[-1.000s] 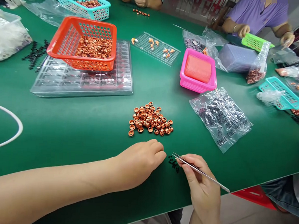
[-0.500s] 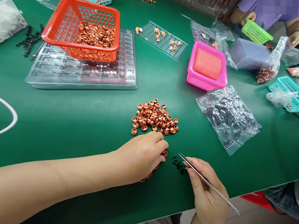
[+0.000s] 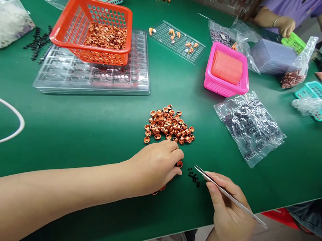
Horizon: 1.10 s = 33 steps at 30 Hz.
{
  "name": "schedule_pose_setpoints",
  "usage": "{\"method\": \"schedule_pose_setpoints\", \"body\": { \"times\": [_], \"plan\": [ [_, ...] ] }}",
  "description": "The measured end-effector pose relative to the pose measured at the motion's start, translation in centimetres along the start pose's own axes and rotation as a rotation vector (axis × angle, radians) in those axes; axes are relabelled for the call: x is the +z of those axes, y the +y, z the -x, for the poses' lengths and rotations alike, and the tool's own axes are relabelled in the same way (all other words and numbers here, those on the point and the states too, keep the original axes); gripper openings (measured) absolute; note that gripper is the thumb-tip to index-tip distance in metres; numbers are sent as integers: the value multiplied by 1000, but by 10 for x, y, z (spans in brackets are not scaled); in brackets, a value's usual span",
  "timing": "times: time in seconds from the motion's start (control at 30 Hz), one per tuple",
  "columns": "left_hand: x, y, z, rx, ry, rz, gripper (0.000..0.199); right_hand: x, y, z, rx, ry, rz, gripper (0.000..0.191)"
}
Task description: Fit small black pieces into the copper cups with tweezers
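My left hand [image 3: 157,167] is closed just in front of a pile of small copper-coloured cups [image 3: 168,122]. One copper-coloured cup [image 3: 179,164] shows between its thumb and forefinger, and a few more peek out under the palm, mostly hidden. Pinched in my right hand [image 3: 230,207] is a pair of metal tweezers [image 3: 237,202], its tips pointing up and left, slightly parted, with nothing visible between them. Close to those tips lies a scatter of tiny black pieces [image 3: 194,178] on the green table [image 3: 95,131].
A red basket [image 3: 91,48] of copper cups stands on stacked clear trays [image 3: 71,83]. Right of the pile lie a plastic bag of dark parts [image 3: 251,128] and a pink basket [image 3: 227,70]. Across the table, a co-worker's hand [image 3: 286,26] touches a green basket [image 3: 294,42]. A white cable [image 3: 20,122] loops at left.
The whole view has shifted slightly. My right hand has drawn a little to the right with the tweezers. My left hand keeps its place. The co-worker's green basket has moved lower, behind the clear stack.
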State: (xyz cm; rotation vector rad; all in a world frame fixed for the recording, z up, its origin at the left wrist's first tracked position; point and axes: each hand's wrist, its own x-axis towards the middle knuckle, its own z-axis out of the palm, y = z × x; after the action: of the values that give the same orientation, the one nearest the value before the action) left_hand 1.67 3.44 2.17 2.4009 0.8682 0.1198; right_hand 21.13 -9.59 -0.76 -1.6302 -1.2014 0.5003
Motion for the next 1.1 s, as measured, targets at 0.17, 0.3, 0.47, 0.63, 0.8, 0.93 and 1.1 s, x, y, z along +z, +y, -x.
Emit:
{"method": "schedule_pose_setpoints", "body": {
  "times": [0.17,0.3,0.47,0.63,0.8,0.93,1.1],
  "plan": [
    [3,-2,0,9,3,13,13,-2,0,1,48,-12,47,15],
    [4,-3,1,23,19,21,11,0,1,2,51,1,3,16],
    [1,-1,1,8,-3,31,14,1,3,4,46,3,-22,17],
    [-4,0,1,-1,-27,64,21,1,1,3,28,0,-12,15],
    [-5,1,1,-35,-17,70,24,2,0,1,2,-4,9,14],
    [-1,0,0,-24,-6,45,16,3,-1,1,-14,-12,8,14],
    [0,1,-1,-28,-4,59,10,4,-2,1,-30,-28,37,15]
  ]
}}
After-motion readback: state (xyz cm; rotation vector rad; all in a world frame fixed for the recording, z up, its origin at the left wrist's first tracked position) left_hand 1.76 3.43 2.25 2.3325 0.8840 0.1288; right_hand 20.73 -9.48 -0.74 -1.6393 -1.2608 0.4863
